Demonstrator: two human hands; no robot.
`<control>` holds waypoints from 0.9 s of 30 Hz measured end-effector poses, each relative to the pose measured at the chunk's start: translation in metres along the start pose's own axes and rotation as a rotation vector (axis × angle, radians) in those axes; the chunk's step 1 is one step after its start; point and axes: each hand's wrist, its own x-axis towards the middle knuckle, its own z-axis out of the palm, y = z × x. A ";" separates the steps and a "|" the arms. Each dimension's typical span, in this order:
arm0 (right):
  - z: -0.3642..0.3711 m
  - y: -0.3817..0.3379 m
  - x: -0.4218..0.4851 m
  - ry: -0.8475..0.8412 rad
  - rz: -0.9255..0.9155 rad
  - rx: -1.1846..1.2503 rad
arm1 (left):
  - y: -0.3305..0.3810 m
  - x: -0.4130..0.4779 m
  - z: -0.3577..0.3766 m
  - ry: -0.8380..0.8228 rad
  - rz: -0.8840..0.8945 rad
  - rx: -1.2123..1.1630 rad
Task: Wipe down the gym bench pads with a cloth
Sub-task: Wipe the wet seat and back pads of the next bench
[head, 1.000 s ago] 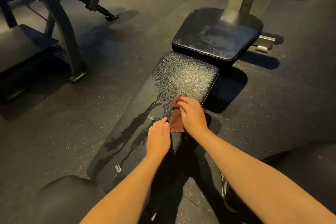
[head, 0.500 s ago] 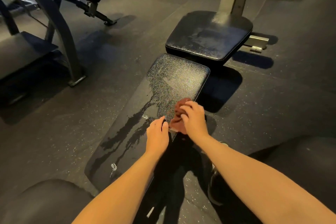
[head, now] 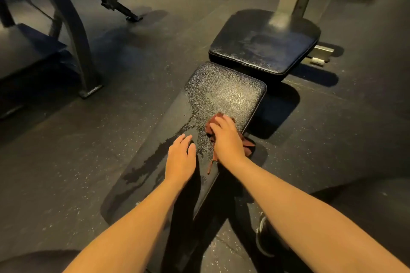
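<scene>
Brown cloth (head: pixel 249 144) bunched on the wet bench pad (head: pixel 221 91), right edge.
My right hand (head: pixel 226 137) curls its fingers over it, pressing down; my left hand (head: pixel 180 159) rests beside, fingers loosely spread. Judged soft, limp: grip mid-bundle.

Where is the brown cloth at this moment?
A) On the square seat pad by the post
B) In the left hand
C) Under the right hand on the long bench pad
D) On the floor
C: the right hand holds the brown cloth against the long bench pad; the left hand holds nothing.
</scene>
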 end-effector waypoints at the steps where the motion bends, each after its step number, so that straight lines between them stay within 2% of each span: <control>1: 0.005 0.003 0.010 0.014 0.033 0.041 | -0.004 0.007 -0.002 -0.008 -0.026 0.018; 4: 0.024 -0.003 0.025 0.071 0.049 0.034 | -0.014 0.031 -0.005 -0.057 -0.050 0.063; 8: 0.056 -0.027 0.035 -0.182 -0.245 0.063 | -0.026 0.058 -0.012 -0.010 -0.025 0.112; 10: 0.054 -0.025 0.049 -0.236 -0.338 0.010 | -0.031 0.071 -0.019 0.014 -0.022 0.098; 12: 0.044 -0.014 0.072 -0.129 -0.295 -0.057 | -0.035 0.085 -0.025 0.028 -0.026 0.105; 15: 0.030 -0.003 0.105 0.095 -0.034 -0.169 | -0.035 0.101 -0.030 -0.028 -0.093 0.013; 17: 0.035 -0.014 0.112 0.097 0.054 -0.129 | -0.032 0.106 -0.030 -0.066 -0.111 -0.007; 18: 0.041 -0.023 0.110 0.056 0.031 -0.092 | -0.031 0.107 -0.029 -0.064 -0.115 0.018; 21: 0.058 -0.039 0.098 -0.128 -0.201 -0.013 | -0.025 0.115 -0.033 -0.057 -0.152 0.108; 23: 0.054 -0.034 0.105 -0.211 -0.276 -0.047 | -0.025 0.122 -0.036 -0.058 -0.169 0.131; 25: 0.044 -0.026 0.126 -0.149 -0.256 -0.106 | -0.027 0.124 -0.037 -0.051 -0.153 0.136; 27: 0.038 -0.020 0.147 -0.019 -0.115 -0.160 | -0.030 0.122 -0.036 -0.029 -0.138 0.117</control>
